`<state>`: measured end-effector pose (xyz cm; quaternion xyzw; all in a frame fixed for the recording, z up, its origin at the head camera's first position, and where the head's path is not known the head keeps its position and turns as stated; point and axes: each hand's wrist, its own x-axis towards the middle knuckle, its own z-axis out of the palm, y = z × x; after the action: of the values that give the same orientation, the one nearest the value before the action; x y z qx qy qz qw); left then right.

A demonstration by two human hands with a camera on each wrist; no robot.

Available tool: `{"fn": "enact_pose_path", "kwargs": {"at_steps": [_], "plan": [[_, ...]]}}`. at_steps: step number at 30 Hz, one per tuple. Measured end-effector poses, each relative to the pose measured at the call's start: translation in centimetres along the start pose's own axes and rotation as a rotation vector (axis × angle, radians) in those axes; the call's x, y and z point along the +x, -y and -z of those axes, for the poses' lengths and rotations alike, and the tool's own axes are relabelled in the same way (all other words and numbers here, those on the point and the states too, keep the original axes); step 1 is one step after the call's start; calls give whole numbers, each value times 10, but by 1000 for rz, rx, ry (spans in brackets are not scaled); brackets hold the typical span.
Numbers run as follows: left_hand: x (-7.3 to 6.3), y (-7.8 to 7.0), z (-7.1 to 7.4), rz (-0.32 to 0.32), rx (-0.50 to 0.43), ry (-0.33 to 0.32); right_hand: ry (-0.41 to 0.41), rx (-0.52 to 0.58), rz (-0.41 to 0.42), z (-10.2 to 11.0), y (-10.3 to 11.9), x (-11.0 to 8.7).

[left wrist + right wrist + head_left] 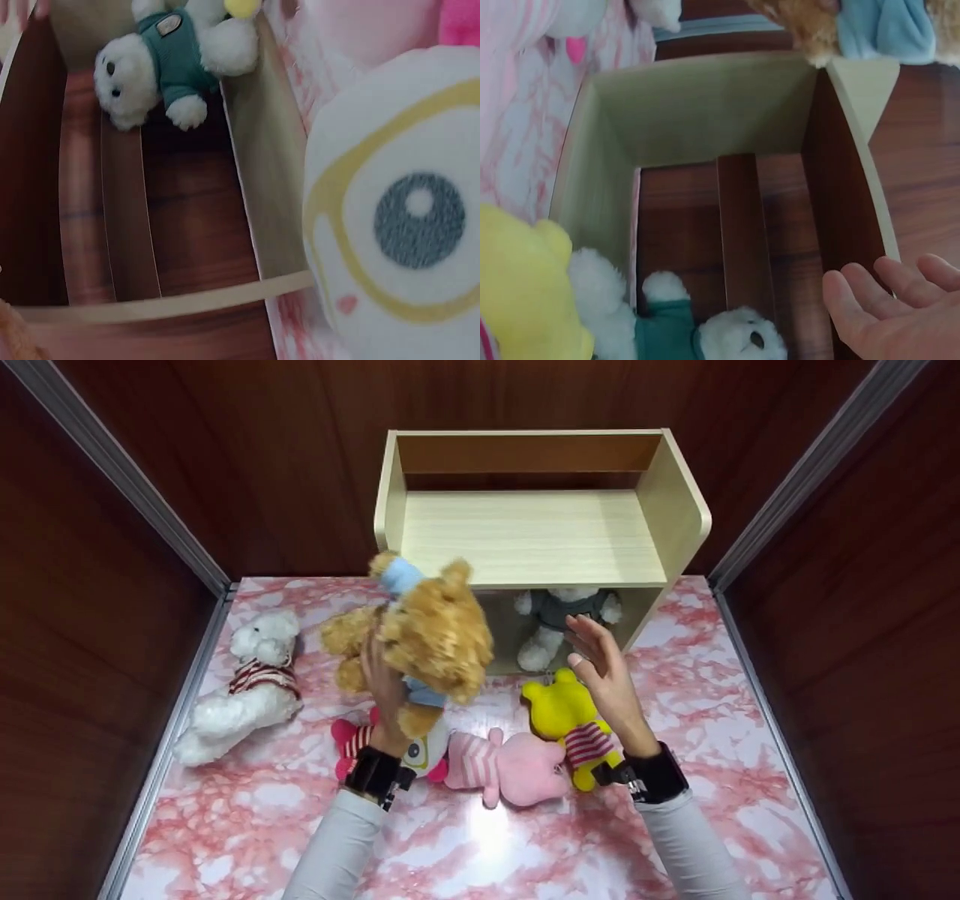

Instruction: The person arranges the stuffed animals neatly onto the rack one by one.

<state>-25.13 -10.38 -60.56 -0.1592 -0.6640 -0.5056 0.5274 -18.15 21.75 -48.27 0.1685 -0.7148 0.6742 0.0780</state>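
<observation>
A fluffy brown teddy bear in light blue clothing is held up by my left hand, its head toward the shelf; the hand is blurred and partly behind the bear. My right hand has its fingers extended and holds nothing, beside the front of the wooden shelf unit. A white bear in a dark green shirt sits in the unit's lower compartment, at its right end. Just below the right hand lies a yellow plush with a striped shirt. The right wrist view shows those spread fingers near the shelf board.
On the marbled surface lie a pink plush bear, a white-faced plush with a big eye, and a white stuffed dog in a striped sweater at the left. Dark wood panels enclose three sides.
</observation>
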Motion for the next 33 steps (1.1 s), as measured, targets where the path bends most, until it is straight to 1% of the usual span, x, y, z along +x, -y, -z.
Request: {"fn": "enact_pose_path", "kwargs": {"at_steps": [1, 2, 3, 4, 5, 6, 7, 9, 12, 14, 17, 19, 21, 25, 27, 29, 33], "plan": [[4, -11, -2, -84, 140, 13, 14, 11, 6, -1, 1, 0], [11, -25, -4, -165, 248, 18, 31, 27, 14, -3, 3, 0], [16, -34, -7, -214, 275, 22, 50, 49, 26, -4, 4, -1], [20, -44, -9, -275, 324, 28, 70, 70, 42, -6, 5, -1], [24, -55, -10, -309, 358, 50, 91, 92, 57, -7, 7, -1], [23, -59, -11, -343, 402, 76, 111, 114, 71, -9, 8, -1], [24, -66, -12, -372, 424, 98, 134, 137, 80, -10, 10, -2], [23, -75, -13, -408, 430, 167, 182, 190, 82, -12, 13, -3], [18, -79, -14, -424, 363, 254, 265, 248, 31, -15, 20, -9], [14, -78, -15, -430, 336, 283, 305, 259, -22, -16, 26, -14], [10, -76, -18, -439, 326, 302, 317, 244, -104, -19, 33, -20], [9, -77, -19, -443, 328, 309, 288, 223, -157, -23, 37, -21], [7, -78, -20, -444, 337, 322, 238, 183, -218, -27, 40, -21], [5, -80, -22, -444, 371, 351, 139, 108, -289, -35, 40, -20], [4, -81, -22, -441, 386, 363, 109, 101, -298, -38, 38, -18], [4, -81, -23, -430, 396, 384, 79, 89, -283, -40, 37, -17], [3, -81, -25, -402, 385, 448, 27, 86, -277, -39, 33, -15]]}}
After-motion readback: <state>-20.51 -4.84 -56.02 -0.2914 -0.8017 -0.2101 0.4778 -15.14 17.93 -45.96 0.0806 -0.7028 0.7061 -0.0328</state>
